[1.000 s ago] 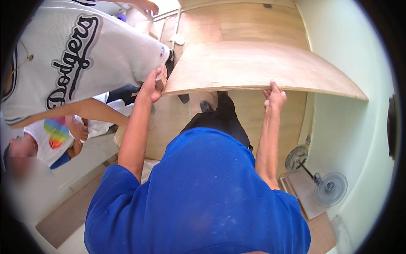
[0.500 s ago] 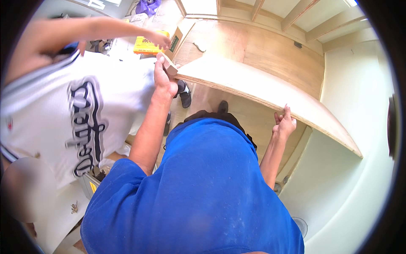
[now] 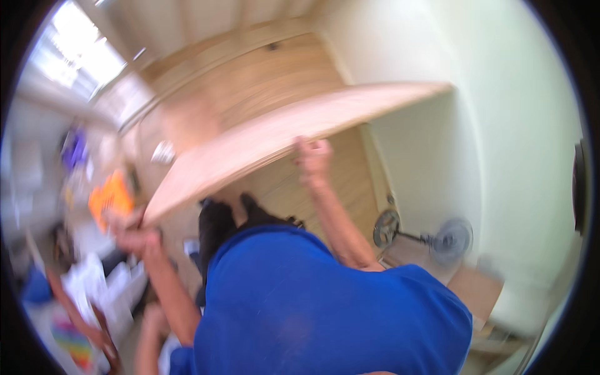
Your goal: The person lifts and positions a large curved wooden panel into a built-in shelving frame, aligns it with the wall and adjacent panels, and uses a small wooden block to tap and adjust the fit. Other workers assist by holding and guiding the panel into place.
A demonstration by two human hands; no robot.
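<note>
A long, thin plywood board (image 3: 269, 134) stretches in front of me, its left end nearer and its right end reaching far toward the pale wall. At the near left corner, my left hand (image 3: 139, 237) is closed on the board, though motion smears its fingers. My right hand (image 3: 314, 156) grips the board's near edge around its middle, with curled fingers. Below the board, my legs stand on a wooden floor (image 3: 337, 187).
The pale wall (image 3: 437, 150) rises at right, near a wheel-like disc (image 3: 386, 228) on a dark rod. A cardboard box (image 3: 475, 290) sits lower right. At left are an orange package (image 3: 111, 197), a purple bag (image 3: 74, 150) and another person's forearm (image 3: 152, 334).
My view has turned, and the board now slants from near left to far right. The co-worker has shifted toward the lower left. The wooden block by my left hand no longer shows.
</note>
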